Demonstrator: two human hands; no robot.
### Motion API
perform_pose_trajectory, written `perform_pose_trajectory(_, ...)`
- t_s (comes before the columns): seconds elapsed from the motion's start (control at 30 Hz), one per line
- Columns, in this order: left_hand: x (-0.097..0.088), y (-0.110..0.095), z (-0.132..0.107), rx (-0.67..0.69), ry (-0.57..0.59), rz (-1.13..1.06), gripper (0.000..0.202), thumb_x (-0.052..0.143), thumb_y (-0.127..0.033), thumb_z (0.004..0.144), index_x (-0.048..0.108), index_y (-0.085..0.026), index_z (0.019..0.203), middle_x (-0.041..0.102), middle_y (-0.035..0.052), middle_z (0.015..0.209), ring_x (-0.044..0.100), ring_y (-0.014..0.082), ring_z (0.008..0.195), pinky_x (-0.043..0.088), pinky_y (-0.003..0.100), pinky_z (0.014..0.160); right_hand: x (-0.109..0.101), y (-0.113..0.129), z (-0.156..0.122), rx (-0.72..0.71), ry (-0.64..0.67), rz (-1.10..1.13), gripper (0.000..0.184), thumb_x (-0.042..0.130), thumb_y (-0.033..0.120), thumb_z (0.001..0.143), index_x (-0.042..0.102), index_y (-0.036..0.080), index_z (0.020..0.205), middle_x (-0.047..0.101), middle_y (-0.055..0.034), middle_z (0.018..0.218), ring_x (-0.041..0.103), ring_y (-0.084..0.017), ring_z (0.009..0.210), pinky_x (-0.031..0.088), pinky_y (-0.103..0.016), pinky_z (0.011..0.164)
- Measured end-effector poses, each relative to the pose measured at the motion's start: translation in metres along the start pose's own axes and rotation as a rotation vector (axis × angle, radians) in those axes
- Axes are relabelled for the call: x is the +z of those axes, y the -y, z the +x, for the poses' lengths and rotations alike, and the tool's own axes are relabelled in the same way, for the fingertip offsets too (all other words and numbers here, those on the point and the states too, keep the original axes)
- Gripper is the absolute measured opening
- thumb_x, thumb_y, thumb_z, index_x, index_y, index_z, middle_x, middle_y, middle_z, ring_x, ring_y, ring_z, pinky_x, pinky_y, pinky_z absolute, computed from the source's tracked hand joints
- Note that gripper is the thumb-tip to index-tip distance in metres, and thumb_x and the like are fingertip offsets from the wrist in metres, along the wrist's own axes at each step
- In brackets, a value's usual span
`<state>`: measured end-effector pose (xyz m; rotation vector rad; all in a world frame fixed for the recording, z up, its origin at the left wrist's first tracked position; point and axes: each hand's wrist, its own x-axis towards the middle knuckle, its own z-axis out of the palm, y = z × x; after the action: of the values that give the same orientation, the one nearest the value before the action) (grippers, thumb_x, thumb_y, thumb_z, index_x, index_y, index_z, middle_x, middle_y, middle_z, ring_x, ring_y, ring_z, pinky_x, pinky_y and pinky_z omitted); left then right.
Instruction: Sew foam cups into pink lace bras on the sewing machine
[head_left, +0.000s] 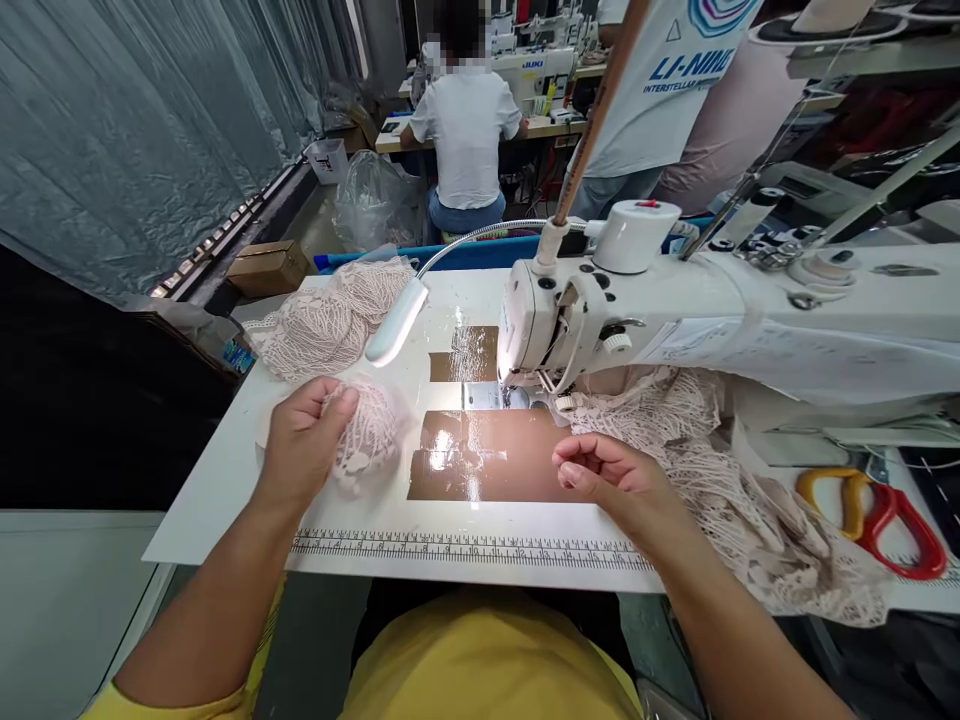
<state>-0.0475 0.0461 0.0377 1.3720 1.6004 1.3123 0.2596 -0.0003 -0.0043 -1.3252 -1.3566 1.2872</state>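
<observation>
My left hand [307, 435] pinches a small piece of pale pink lace fabric [369, 432], which hangs bunched and slightly blurred over the left part of the white table. In front of the sewing machine [544, 320], my right hand [611, 475] hovers with its fingers curled and the thumb near the fingertips; I cannot make out anything between them. Brown tape [480, 458] covers the table between my hands, below the metal needle plate [481, 396]. More lace fabric [690, 430] lies heaped to the right of the needle, beside my right forearm.
A lace pile [337, 315] lies at the back left, under a bendable lamp [397, 320]. Scissors [874, 515] with red and yellow handles rest at the right. A ruler strip [472, 550] runs along the front edge. A seated person [469, 135] works at another machine.
</observation>
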Motion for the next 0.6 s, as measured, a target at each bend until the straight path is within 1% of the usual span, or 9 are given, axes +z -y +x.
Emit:
perform_pose_trajectory(0.07,0.025,0.002,0.008,0.271,0.101,0.321,0.023,0.054,-0.029,0.085,0.051,-0.017,0.066,0.048,-0.0016,0.060,0.046,0.0122,0.056,0.037,0.024,0.054,-0.002,0.006,0.005,-0.054,-0.017,-0.153,0.019,0.062,0.034,0.080,0.066,0.019,0.091,0.067,-0.0038,0.085,0.062,-0.016,0.075,0.050,-0.027,0.066)
perform_pose_trajectory(0.13,0.065,0.010,0.008,0.471,0.332,0.640,0.020,0.046,-0.017,0.086,0.053,-0.016,0.067,0.054,0.0039,0.067,0.051,0.0168,0.065,0.041,0.029,0.062,0.000,0.011,0.015,-0.116,-0.010,-0.310,0.016,0.058,0.031,0.082,0.067,0.020,0.089,0.069,-0.0029,0.087,0.062,-0.016,0.074,0.049,-0.026,0.065)
perform_pose_trajectory(0.17,0.086,0.015,0.005,0.508,0.437,0.785,0.020,0.044,-0.011,0.084,0.054,-0.016,0.068,0.056,0.0066,0.068,0.053,0.0194,0.068,0.042,0.031,0.064,0.001,0.013,0.021,-0.140,0.007,-0.393,0.016,0.056,0.030,0.083,0.068,0.021,0.090,0.070,-0.0021,0.086,0.062,-0.015,0.072,0.048,-0.026,0.063)
perform_pose_trajectory(0.2,0.105,0.020,0.002,0.513,0.488,0.819,0.020,0.045,-0.008,0.082,0.055,-0.015,0.067,0.056,0.0082,0.066,0.054,0.0217,0.068,0.042,0.033,0.063,0.003,0.014,0.027,-0.154,0.029,-0.481,0.017,0.054,0.028,0.084,0.068,0.022,0.091,0.070,-0.0013,0.085,0.062,-0.015,0.069,0.047,-0.026,0.062)
perform_pose_trajectory(0.27,0.135,0.030,-0.008,0.515,0.536,0.842,0.019,0.045,-0.005,0.081,0.058,-0.014,0.070,0.058,0.0114,0.067,0.056,0.0260,0.073,0.043,0.036,0.064,0.006,0.013,0.040,-0.162,0.081,-0.654,0.021,0.050,0.024,0.085,0.069,0.023,0.094,0.071,-0.0008,0.084,0.062,-0.016,0.068,0.046,-0.027,0.062)
perform_pose_trajectory(0.3,0.143,0.033,-0.014,0.518,0.558,0.839,0.019,0.045,-0.006,0.082,0.059,-0.013,0.071,0.058,0.0129,0.069,0.057,0.0281,0.075,0.043,0.037,0.064,0.008,0.011,0.044,-0.170,0.102,-0.729,0.023,0.048,0.021,0.085,0.069,0.023,0.096,0.071,-0.0013,0.085,0.062,-0.017,0.070,0.046,-0.028,0.064)
perform_pose_trajectory(0.4,0.149,0.037,-0.029,0.553,0.634,0.832,0.023,0.041,-0.012,0.086,0.062,-0.011,0.078,0.060,0.0174,0.074,0.057,0.0330,0.079,0.044,0.042,0.066,0.016,0.001,0.052,-0.257,0.143,-0.856,0.033,0.043,0.012,0.085,0.068,0.021,0.103,0.070,-0.0052,0.098,0.061,-0.018,0.085,0.046,-0.029,0.074)
perform_pose_trajectory(0.5,0.136,0.028,-0.033,0.598,0.656,0.866,0.027,0.040,-0.018,0.088,0.064,-0.008,0.082,0.061,0.0194,0.076,0.057,0.0327,0.079,0.045,0.043,0.065,0.026,-0.011,0.053,-0.337,0.174,-0.951,0.037,0.040,0.006,0.085,0.067,0.018,0.107,0.065,-0.0074,0.101,0.058,-0.018,0.088,0.045,-0.029,0.078)
perform_pose_trajectory(0.6,0.119,0.014,-0.024,0.631,0.757,0.814,0.028,0.043,-0.023,0.090,0.064,-0.011,0.077,0.061,0.0139,0.073,0.058,0.0255,0.075,0.049,0.038,0.067,0.033,-0.018,0.051,-0.353,0.172,-1.086,0.031,0.042,0.007,0.087,0.067,0.017,0.102,0.062,-0.0080,0.097,0.055,-0.019,0.087,0.044,-0.029,0.076)
